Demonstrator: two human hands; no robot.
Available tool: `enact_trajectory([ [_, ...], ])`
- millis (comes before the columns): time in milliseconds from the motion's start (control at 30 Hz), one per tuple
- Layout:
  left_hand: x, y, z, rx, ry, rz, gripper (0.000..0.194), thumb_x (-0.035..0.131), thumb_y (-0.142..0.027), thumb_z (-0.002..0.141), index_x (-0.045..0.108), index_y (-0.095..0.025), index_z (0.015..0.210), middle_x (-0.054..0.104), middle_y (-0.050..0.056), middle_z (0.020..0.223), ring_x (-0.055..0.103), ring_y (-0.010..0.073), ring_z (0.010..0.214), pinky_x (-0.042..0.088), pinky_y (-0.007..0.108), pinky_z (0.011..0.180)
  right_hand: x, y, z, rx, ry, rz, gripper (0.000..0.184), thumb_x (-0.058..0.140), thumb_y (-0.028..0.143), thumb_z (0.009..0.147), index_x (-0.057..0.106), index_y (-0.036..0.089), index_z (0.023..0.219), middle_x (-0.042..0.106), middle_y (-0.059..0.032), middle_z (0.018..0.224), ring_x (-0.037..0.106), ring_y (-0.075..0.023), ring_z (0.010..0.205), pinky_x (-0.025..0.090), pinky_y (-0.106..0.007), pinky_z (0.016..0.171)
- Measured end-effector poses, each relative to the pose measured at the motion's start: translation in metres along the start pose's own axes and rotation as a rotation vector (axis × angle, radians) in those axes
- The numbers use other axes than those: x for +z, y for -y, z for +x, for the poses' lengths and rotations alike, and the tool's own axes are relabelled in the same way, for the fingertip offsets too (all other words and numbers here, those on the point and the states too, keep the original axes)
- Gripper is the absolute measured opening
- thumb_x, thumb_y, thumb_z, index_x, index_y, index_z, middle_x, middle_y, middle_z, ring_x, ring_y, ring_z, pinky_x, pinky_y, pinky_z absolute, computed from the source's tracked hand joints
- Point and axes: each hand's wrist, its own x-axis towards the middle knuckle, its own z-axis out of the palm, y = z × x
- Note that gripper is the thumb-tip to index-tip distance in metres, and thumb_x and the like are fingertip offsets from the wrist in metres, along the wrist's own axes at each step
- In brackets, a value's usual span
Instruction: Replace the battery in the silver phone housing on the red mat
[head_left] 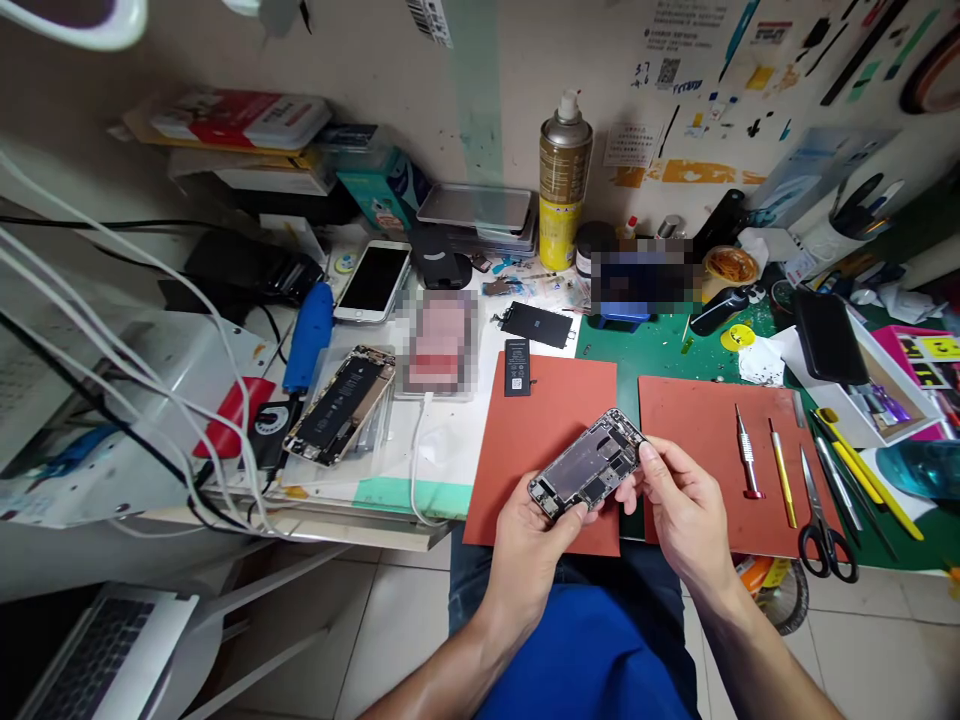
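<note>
So the opened phone [589, 465] is up in the air around the middle of the frame, just right of center, innards facing up and tilted so its right end is higher in the picture. The left hand [529, 545] is clamped on it, thumb along the lower edge and the rest of the fingers wrapped underneath. The right hand [686, 505] has its thumb and fingertips bunched up at the phone's right end, touching it, but I can't tell if they're actually gripping it or something tiny there. Under and behind it is a red mat [555, 395], with a black battery [517, 368] lying across its top edge and a flat black part [536, 324] just above that. Over on the right of the frame another mat [697, 420] has a screwdriver [744, 450], a gold tool [782, 475] and scissors [817, 522], handles poking past the near edge. Left of center on the tabletop [637, 345] there's a second gutted phone [341, 405], with a white phone [373, 282] above it. Tall spray can [562, 185] stands upright at upper center, against the wall side.
</note>
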Motion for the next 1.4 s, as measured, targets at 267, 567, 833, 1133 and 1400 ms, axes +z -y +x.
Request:
enact_trajectory([
  [267, -0.016, -0.001, 0.001, 0.016, 0.031, 0.087, 0.073, 0.094, -0.036, 0.079, 0.058, -0.022, 0.142, 0.079, 0.014, 0.129, 0.079, 0.0275, 0.112, 0.064, 0.041, 0.1, -0.003, 0.001, 0.014, 0.006, 0.033, -0.125, 0.043, 0.06, 0.057, 0.105, 0.067, 0.019, 0.125, 0.07, -0.0004, 0.067, 0.064, -0.0178, 0.058, 0.057, -0.034, 0.063],
  [567, -0.062, -0.022, 0.008, 0.397, -0.169, 0.842, 0.034, 0.064, -0.048, 0.102, 0.079, -0.025, 0.082, 0.077, 0.003, 0.072, 0.075, 0.0201, 0.065, 0.058, 0.03, 0.069, -0.005, 0.018, 0.079, 0.033, 0.327, -0.56, 0.034, 0.056, 0.048, 0.104, 0.076, 0.022, 0.098, 0.066, 0.003, 0.069, 0.054, -0.0127, 0.05, 0.042, -0.027, 0.055],
  [833, -0.064, -0.025, 0.027, 0.718, 0.135, 1.124, 0.023, 0.061, -0.032, 0.104, 0.083, -0.029, 0.105, 0.084, 0.004, 0.088, 0.078, 0.02, 0.073, 0.058, 0.028, 0.075, 0.019, 0.032, 0.112, -0.071, 0.42, -0.852, 0.027, 0.055, 0.03, 0.105, 0.08, 0.022, 0.096, 0.07, 0.0025, 0.071, 0.06, -0.0136, 0.058, 0.046, -0.027, 0.065],
  [1133, -0.069, -0.021, 0.042, 0.821, 0.13, 1.11, 0.023, 0.055, -0.026, 0.109, 0.076, -0.025, 0.117, 0.084, 0.002, 0.101, 0.08, 0.0174, 0.084, 0.059, 0.026, 0.079, 0.06, 0.045, 0.103, -0.235, 0.237, -1.171, 0.026, 0.058, 0.034, 0.107, 0.079, 0.019, 0.105, 0.08, -0.0131, 0.106, 0.074, -0.0299, 0.105, 0.052, -0.038, 0.089],
  [1400, -0.071, -0.022, 0.042, 0.87, 0.144, 1.105, 0.019, 0.055, -0.022, 0.109, 0.074, -0.022, 0.112, 0.082, 0.001, 0.092, 0.077, 0.0154, 0.076, 0.059, 0.025, 0.072, 0.146, 0.041, 0.123, -0.183, 0.124, -1.321, 0.055, 0.073, 0.048, 0.097, 0.068, 0.002, 0.126, 0.068, -0.0302, 0.13, 0.07, -0.0395, 0.118, 0.057, -0.044, 0.091],
])
